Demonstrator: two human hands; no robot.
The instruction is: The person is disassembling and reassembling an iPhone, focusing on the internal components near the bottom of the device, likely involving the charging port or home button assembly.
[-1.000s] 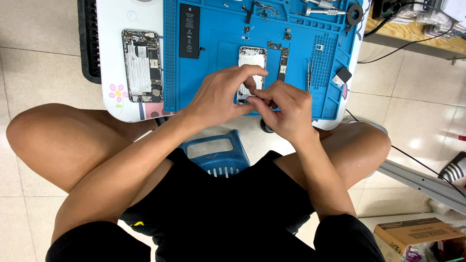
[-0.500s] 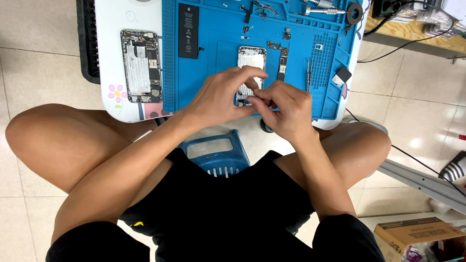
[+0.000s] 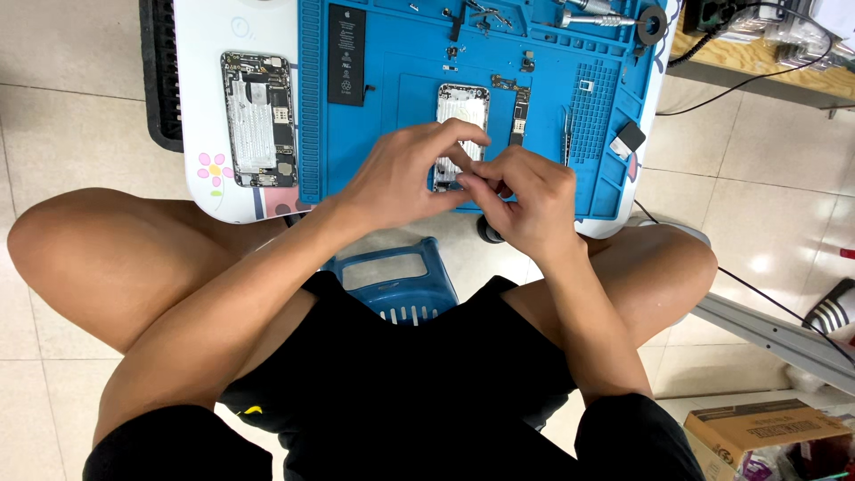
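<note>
- the repair mat (image 3: 392, 116) lies on the small table (image 3: 200, 107) in the upper middle of the frame.
- the phone housing (image 3: 462, 111) lies at the mat's centre; both hands meet over its lower end, left hand (image 3: 405, 174) just left of right hand (image 3: 530, 196).
- a battery (image 3: 346, 55) lies on the mat, upper left of the housing.
- a circuit board (image 3: 517, 116) and tweezers (image 3: 566, 134) lie right of the housing.
- a second opened phone (image 3: 259, 118) lies on the table, left of the mat.
- a stool (image 3: 396, 281) sits below the table, between the knees.
- a cardboard box (image 3: 766, 432) sits at lower right.
</note>
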